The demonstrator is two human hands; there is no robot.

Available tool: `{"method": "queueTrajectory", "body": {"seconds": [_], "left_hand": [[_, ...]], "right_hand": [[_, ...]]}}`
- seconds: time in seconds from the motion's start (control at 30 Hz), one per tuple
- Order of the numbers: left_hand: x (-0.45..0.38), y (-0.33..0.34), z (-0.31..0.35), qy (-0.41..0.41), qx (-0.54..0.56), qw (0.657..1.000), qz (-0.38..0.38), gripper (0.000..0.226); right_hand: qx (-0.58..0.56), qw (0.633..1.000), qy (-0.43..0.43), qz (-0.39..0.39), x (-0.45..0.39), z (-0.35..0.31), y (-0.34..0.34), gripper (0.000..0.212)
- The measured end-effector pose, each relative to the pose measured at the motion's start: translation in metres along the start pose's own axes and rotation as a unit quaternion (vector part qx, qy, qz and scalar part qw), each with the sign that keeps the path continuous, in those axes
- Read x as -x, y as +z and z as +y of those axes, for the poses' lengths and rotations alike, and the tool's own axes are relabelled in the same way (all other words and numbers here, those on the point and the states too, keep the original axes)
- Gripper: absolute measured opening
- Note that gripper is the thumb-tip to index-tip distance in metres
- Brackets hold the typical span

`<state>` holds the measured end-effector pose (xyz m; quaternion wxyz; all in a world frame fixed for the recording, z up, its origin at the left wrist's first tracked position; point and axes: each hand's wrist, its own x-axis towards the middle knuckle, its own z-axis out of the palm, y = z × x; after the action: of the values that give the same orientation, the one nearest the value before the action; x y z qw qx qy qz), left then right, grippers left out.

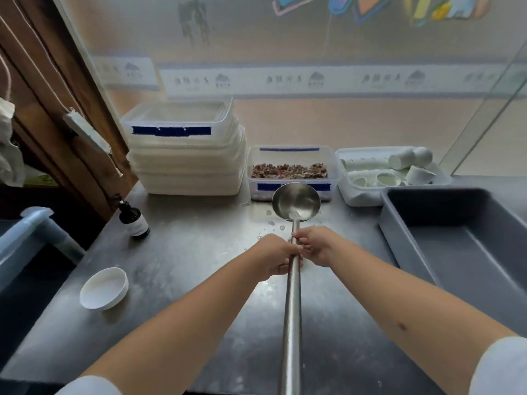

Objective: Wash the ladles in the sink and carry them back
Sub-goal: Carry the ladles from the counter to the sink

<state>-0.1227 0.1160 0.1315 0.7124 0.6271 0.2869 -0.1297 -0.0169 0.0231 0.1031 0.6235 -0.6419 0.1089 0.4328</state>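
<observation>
Both hands grip a long steel ladle point(293, 269) by its handle — left hand point(275, 256) curled round it, right hand point(315, 245) pinching just ahead — bowl beyond the fingers, over a wet metal counter point(185, 280).

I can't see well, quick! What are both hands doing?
Left hand: grips the ladle handle.
Right hand: pinches the same handle.

Head camera looks steeply down, close over the steel counter point(182, 280)
</observation>
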Motion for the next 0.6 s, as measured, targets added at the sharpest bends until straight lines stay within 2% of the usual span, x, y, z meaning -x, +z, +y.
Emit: {"method": "queueTrajectory", "body": {"seconds": [0.23,0.43,0.6], "left_hand": [[0.02,0.012,0.002,0.022,-0.055,0.994,-0.094,0.017],[0.049,0.045,0.001,0.041,-0.127,0.974,-0.181,0.027],[0.084,0.095,-0.005,0.046,-0.176,0.946,-0.267,0.012]], "right_hand": [[-0.092,0.99,-0.058,0.093,0.054,0.016,-0.013,0.014],[-0.147,0.971,-0.091,0.167,0.113,0.039,-0.038,0.016],[-0.209,0.939,-0.122,0.243,0.173,0.072,-0.074,0.014]]}}
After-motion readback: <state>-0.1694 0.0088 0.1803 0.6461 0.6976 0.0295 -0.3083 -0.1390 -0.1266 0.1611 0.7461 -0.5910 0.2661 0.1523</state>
